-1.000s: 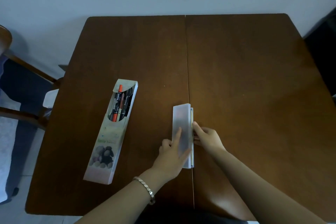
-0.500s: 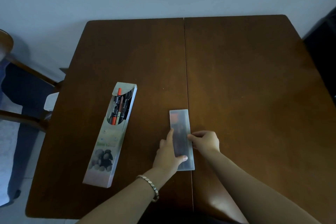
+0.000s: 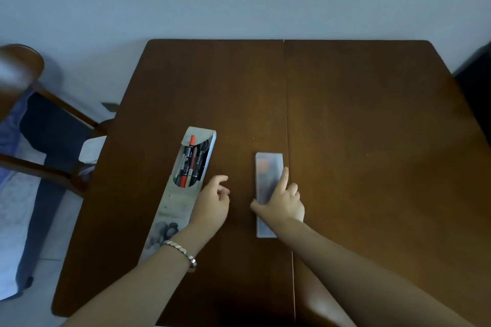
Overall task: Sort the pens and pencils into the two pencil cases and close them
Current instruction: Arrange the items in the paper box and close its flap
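While the long printed cardboard pencil case (image 3: 176,202) lies open on the dark brown wooden table (image 3: 372,141), red and black pens (image 3: 190,163) showing inside, the left hand (image 3: 212,202) hovers just beside its right edge, fingers loosely curled, holding nothing; frosted translucent plastic pencil case (image 3: 268,170) lies closed by the table's centre seam; right hand (image 3: 281,203) rests palm-down on it, fingers fairly straight.
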`<action>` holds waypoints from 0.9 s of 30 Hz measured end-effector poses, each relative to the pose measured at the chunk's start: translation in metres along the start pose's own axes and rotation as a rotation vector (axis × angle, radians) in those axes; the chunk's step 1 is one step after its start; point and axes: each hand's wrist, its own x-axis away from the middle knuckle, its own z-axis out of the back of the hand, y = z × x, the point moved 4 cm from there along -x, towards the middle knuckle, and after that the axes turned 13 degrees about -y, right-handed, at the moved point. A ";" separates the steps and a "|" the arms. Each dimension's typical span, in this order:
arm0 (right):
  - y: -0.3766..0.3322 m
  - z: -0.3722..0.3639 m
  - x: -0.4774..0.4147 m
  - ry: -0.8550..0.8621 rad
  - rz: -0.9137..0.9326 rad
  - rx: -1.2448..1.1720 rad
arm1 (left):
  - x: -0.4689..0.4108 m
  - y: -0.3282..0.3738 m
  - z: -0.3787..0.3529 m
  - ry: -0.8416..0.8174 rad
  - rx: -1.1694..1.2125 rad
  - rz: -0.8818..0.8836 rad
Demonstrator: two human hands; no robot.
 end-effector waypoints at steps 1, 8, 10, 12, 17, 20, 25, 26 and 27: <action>-0.010 0.007 -0.007 0.032 0.025 -0.003 | -0.001 0.000 0.007 0.030 -0.001 -0.018; -0.075 0.044 -0.062 0.087 0.093 0.107 | -0.007 -0.007 0.032 0.165 -0.090 0.004; -0.081 0.044 -0.073 0.059 0.076 0.125 | -0.011 -0.009 0.037 0.208 -0.173 0.010; -0.082 0.043 -0.078 0.041 0.058 0.120 | -0.014 -0.012 0.041 0.249 -0.302 0.052; -0.074 0.046 -0.062 0.042 0.155 0.117 | -0.026 -0.034 0.053 0.249 -0.463 0.366; -0.056 0.050 -0.040 0.017 0.207 0.112 | -0.032 -0.048 0.059 0.239 -0.330 0.454; -0.020 0.056 -0.002 -0.047 0.260 0.082 | -0.016 -0.041 0.060 0.333 -0.207 0.359; -0.013 0.059 0.006 -0.038 0.281 0.070 | -0.012 -0.036 0.058 0.328 -0.214 0.298; -0.007 0.062 0.013 -0.018 0.308 0.048 | -0.007 -0.030 0.056 0.307 -0.233 0.205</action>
